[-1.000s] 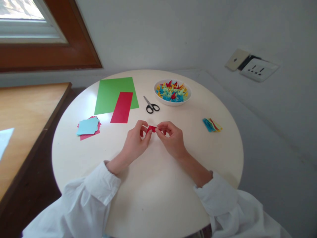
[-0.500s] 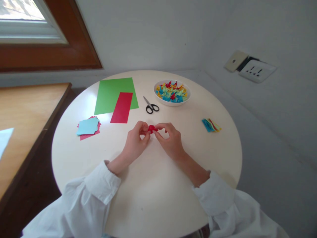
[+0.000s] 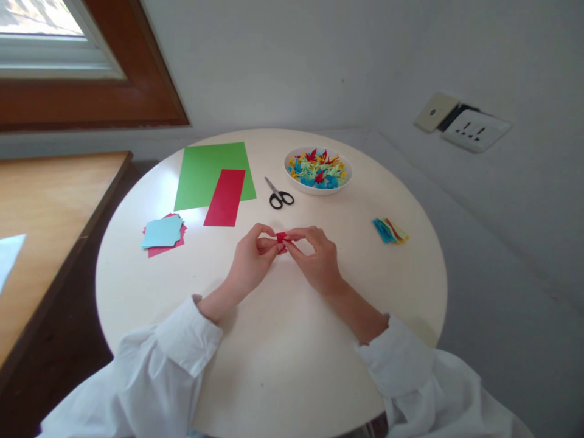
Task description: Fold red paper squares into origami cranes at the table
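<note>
A small folded piece of red paper (image 3: 280,236) is held up between my two hands above the middle of the table. My left hand (image 3: 253,255) pinches its left side between thumb and fingertips. From the other side, my right hand (image 3: 318,258) grips the paper with thumb and forefinger. The fingertips hide part of the folds. Just beyond my hands lie scissors (image 3: 280,199) with black handles, their blades closed and pointing away to the left.
A white bowl (image 3: 318,191) of colourful folded paper pieces stands at the back of the round table (image 3: 283,365). On the left are a green sheet (image 3: 201,176), a red strip (image 3: 225,198) and stacked blue and red squares (image 3: 163,233). Folded paper pieces (image 3: 389,231) lie at right.
The red paper has shifted slightly to the right and turned between my fingertips, so less of it shows. Both hands keep their pinch; the other objects stay put.
</note>
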`<state>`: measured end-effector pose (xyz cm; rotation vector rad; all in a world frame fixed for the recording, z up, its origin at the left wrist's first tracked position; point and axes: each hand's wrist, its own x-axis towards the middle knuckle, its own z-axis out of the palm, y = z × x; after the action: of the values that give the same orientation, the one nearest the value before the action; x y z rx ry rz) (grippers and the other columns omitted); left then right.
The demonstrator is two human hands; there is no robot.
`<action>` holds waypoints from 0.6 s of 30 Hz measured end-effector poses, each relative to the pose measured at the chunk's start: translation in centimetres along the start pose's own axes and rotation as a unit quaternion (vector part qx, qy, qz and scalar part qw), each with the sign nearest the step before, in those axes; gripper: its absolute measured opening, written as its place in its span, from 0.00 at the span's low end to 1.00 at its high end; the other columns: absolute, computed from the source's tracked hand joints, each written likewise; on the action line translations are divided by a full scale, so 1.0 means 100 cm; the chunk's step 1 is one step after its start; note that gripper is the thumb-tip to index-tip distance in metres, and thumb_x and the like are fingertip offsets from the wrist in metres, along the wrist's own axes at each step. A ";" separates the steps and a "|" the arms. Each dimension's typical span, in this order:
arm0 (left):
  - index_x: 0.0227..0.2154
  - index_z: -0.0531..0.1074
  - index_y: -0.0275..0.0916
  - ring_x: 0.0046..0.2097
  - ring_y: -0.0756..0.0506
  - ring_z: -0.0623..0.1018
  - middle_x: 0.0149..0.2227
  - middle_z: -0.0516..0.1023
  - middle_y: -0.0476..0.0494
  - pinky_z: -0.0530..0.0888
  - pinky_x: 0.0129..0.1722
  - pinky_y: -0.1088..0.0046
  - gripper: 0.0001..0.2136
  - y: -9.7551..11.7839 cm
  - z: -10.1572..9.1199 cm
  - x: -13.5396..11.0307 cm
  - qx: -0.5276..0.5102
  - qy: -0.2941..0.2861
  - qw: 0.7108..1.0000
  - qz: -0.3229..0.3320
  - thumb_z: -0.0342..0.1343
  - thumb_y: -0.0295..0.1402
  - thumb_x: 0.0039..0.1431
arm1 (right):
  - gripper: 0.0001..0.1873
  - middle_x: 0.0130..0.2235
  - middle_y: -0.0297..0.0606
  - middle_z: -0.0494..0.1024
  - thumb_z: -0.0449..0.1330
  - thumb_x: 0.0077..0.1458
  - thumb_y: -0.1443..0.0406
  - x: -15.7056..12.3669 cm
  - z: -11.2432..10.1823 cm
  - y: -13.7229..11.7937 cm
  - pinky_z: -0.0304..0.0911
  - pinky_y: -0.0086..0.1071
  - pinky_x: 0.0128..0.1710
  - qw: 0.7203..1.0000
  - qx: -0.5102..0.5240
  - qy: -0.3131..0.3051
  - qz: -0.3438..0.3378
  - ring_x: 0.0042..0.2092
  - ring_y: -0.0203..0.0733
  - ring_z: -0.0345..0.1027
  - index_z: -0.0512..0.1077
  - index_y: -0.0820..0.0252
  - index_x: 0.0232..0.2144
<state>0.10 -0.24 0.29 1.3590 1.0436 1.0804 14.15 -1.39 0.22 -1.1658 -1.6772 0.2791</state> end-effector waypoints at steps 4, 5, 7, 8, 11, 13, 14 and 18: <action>0.31 0.60 0.40 0.32 0.46 0.80 0.25 0.80 0.49 0.76 0.36 0.68 0.12 0.004 0.002 0.001 -0.055 0.000 0.998 -0.023 0.60 0.32 0.47 | 0.05 0.33 0.33 0.80 0.60 0.50 0.68 -0.001 0.001 0.005 0.64 0.38 0.39 1.000 0.012 -0.005 -0.009 0.36 0.41 0.71 0.74 0.52 0.30; 0.31 0.60 0.40 0.33 0.46 0.80 0.26 0.80 0.49 0.76 0.37 0.67 0.13 0.005 0.003 0.001 -0.064 0.002 0.998 -0.025 0.60 0.32 0.47 | 0.05 0.33 0.33 0.80 0.60 0.50 0.68 -0.001 0.001 0.006 0.64 0.39 0.39 1.000 0.019 -0.008 -0.013 0.37 0.42 0.71 0.74 0.52 0.30; 0.32 0.60 0.40 0.32 0.47 0.80 0.26 0.79 0.49 0.76 0.37 0.67 0.14 0.007 0.003 0.001 -0.075 0.007 0.997 -0.026 0.60 0.33 0.46 | 0.06 0.33 0.33 0.80 0.59 0.50 0.69 -0.001 0.002 0.007 0.64 0.40 0.41 0.999 0.036 -0.015 -0.022 0.38 0.42 0.71 0.74 0.51 0.29; 0.32 0.59 0.40 0.32 0.47 0.80 0.25 0.79 0.50 0.76 0.37 0.67 0.14 0.007 0.002 0.001 -0.075 0.010 0.997 -0.027 0.60 0.33 0.47 | 0.07 0.34 0.33 0.80 0.59 0.51 0.69 -0.001 0.002 0.007 0.65 0.40 0.41 0.999 0.042 -0.019 -0.025 0.39 0.42 0.71 0.74 0.51 0.29; 0.33 0.59 0.40 0.31 0.48 0.79 0.24 0.77 0.52 0.75 0.34 0.70 0.12 0.008 0.001 0.000 -0.051 0.020 0.998 -0.023 0.58 0.33 0.48 | 0.07 0.34 0.34 0.80 0.58 0.51 0.70 0.000 0.002 0.005 0.65 0.41 0.43 0.998 0.046 -0.025 -0.032 0.40 0.42 0.71 0.74 0.51 0.28; 0.33 0.60 0.40 0.29 0.48 0.78 0.22 0.75 0.53 0.74 0.31 0.73 0.11 0.008 0.000 0.000 -0.027 0.024 0.999 -0.014 0.57 0.32 0.49 | 0.07 0.34 0.34 0.80 0.59 0.52 0.69 0.000 0.003 0.004 0.66 0.41 0.42 0.998 0.045 -0.027 -0.037 0.40 0.42 0.71 0.74 0.51 0.28; 0.33 0.60 0.40 0.28 0.49 0.78 0.22 0.75 0.53 0.73 0.29 0.74 0.11 0.008 0.000 0.000 -0.019 0.024 0.999 -0.010 0.56 0.31 0.49 | 0.07 0.34 0.35 0.80 0.58 0.52 0.69 0.001 0.003 0.004 0.66 0.41 0.42 0.998 0.045 -0.027 -0.041 0.40 0.42 0.71 0.74 0.51 0.28; 0.33 0.60 0.40 0.27 0.50 0.77 0.22 0.75 0.53 0.71 0.28 0.75 0.10 0.008 0.000 0.000 -0.017 0.026 1.000 -0.002 0.55 0.31 0.49 | 0.07 0.35 0.35 0.79 0.58 0.53 0.69 0.001 0.004 0.005 0.65 0.41 0.42 0.997 0.046 -0.026 -0.052 0.40 0.42 0.70 0.75 0.52 0.29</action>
<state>0.15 -0.31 1.11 1.3073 1.0602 1.1301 14.12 -0.97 -0.22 -1.0082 -1.7463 0.3216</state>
